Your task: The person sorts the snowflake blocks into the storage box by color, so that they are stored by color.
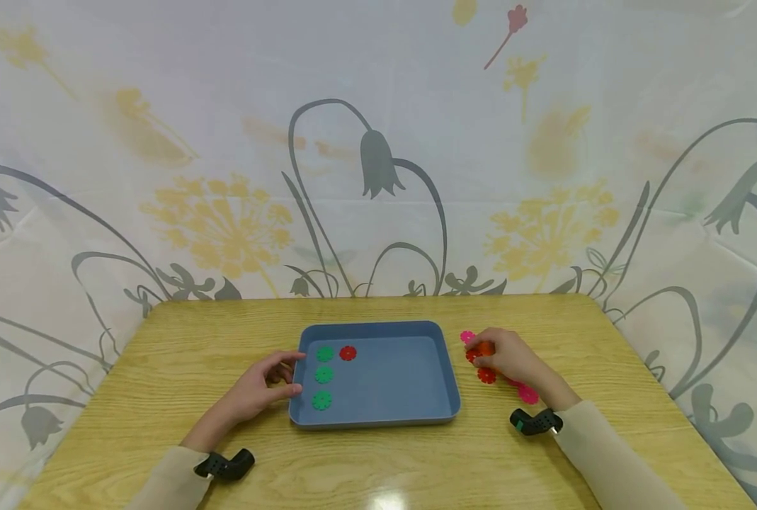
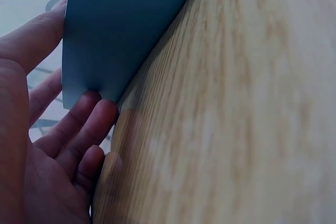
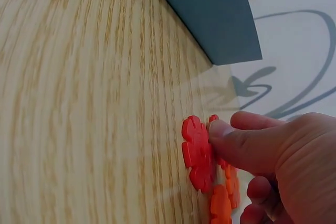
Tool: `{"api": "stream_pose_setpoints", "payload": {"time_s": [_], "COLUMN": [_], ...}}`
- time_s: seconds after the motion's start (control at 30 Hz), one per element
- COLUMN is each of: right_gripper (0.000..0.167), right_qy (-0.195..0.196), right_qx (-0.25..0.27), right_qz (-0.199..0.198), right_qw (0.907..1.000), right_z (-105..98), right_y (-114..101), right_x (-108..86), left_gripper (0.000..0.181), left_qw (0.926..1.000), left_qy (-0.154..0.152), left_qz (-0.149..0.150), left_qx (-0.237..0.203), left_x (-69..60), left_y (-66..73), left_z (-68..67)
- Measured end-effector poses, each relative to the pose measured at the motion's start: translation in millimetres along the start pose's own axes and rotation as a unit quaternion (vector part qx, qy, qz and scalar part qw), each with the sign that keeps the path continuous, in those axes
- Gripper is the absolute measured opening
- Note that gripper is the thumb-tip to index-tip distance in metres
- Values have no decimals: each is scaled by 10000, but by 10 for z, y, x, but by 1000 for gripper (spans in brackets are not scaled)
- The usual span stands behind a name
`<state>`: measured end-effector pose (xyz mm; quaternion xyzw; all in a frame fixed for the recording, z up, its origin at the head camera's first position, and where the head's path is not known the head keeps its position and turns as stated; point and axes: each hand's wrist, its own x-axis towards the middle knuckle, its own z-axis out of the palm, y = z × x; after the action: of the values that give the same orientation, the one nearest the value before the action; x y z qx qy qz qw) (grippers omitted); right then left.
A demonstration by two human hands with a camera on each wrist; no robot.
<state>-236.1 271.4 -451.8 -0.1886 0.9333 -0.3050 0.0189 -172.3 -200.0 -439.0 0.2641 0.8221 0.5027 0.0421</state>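
Observation:
A blue-grey tray (image 1: pixel 384 423) lies on the table with three green flower-shaped discs (image 1: pixel 323 375) in a column at its left and one red flower-shaped disc (image 1: pixel 348 353) beside the top one. At the tray's left wall, my left hand (image 1: pixel 260 386) holds the edge, thumb and index finger over the rim and other fingertips against the outer side (image 2: pixel 100 51). To the right of the tray, my right hand (image 1: pixel 508 356) pinches a red flower disc (image 1: pixel 472 355) between thumb and fingers. Another red disc (image 3: pixel 198 153) stands out just in front of the thumb in the right wrist view.
Around the right hand lie more loose discs: a pink one (image 1: pixel 467 337), a red one (image 1: pixel 486 375), a deep pink one (image 1: pixel 527 394) and orange ones (image 3: pixel 220 205), partly covered by the hand. A flower-patterned cloth (image 1: pixel 378 234) hangs behind the wooden table (image 1: pixel 238 319).

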Motion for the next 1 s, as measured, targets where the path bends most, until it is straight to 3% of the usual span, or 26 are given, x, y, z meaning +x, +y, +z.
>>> {"api": "stream_pose_setpoints", "payload": {"time_s": [0.23, 0.43, 0.67, 0.9, 1.0], "right_gripper": [25, 27, 24, 20, 21], "right_qy": [-348, -686, -611, -997, -1045], "right_qx": [60, 30, -93, 467, 470], "right_qz": [137, -62, -116, -92, -160], "right_qw": [9993, 9976, 9980, 9939, 9933], "right_z": [13, -33, -68, -76, -78], "right_y": [-15, -25, -36, -54, -56], "right_x": [31, 59, 75, 88, 93], "left_gripper": [48, 48, 49, 50, 50], "left_qw": [10000, 10000, 10000, 10000, 10000], "left_qy": [30, -5, 3, -18, -9], "left_qz": [27, 24, -6, -33, -29], "left_qx": [21, 42, 73, 32, 40], "left_x": [-19, -10, -3, -5, -5], "left_y": [6, -5, -2, 1, -2], "left_z": [-5, 2, -8, -16, -15]}}
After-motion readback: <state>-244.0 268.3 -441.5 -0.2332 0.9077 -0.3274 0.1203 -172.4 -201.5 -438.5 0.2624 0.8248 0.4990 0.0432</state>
